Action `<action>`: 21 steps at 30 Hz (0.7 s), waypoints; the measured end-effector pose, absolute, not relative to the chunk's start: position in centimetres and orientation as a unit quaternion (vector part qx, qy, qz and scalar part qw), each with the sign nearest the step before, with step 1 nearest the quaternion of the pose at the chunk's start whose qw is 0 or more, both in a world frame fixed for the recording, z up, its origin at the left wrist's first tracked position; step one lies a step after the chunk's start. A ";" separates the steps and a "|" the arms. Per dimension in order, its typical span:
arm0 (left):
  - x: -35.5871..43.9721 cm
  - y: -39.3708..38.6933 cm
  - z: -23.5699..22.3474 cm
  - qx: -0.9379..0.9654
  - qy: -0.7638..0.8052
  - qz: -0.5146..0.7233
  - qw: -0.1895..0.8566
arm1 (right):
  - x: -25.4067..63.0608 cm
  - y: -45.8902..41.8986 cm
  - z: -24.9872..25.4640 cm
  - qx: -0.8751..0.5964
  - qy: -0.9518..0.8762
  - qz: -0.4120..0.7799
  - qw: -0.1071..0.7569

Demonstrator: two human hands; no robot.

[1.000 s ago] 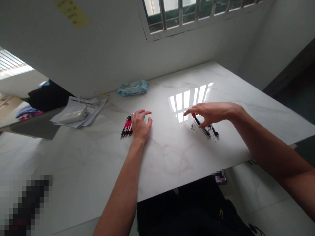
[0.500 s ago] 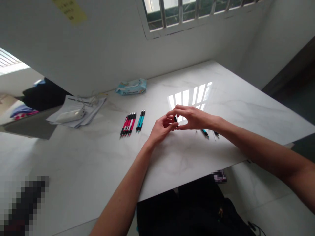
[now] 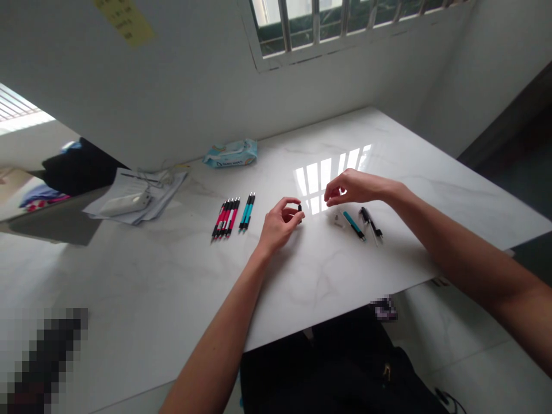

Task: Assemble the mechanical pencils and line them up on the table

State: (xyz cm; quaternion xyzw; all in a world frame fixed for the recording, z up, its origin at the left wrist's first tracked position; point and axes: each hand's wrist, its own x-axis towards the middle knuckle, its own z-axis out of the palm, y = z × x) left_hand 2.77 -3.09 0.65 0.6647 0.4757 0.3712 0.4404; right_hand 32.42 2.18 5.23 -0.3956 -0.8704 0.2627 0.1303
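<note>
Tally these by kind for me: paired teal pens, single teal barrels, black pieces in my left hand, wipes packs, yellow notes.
Paired teal pens: 2
Single teal barrel: 1
Black piece in left hand: 1
Wipes pack: 1
Yellow note: 1
Total: 6

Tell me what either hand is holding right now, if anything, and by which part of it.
The left hand pinches a small black piece, apparently near its top and lower part; whether the right hand holds anything cannot be told.

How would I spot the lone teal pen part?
On the white table, look near the right hand. The teal part lies slanted left of black pen parts; unlike the two teal pens farther left, its far end is plain teal, not black.
</note>
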 end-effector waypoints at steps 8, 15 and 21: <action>2.8 -3.2 0.9 0.677 0.475 0.366 0.428 | 32.4 1.8 5.4 -0.379 -0.863 0.334 0.026; 2.9 -3.2 1.0 0.679 0.477 0.370 0.419 | 31.3 1.6 4.9 -0.390 -0.859 0.331 0.034; 3.2 -3.3 1.2 0.688 0.485 0.377 0.385 | 29.4 1.2 3.7 -0.382 -0.813 0.339 0.281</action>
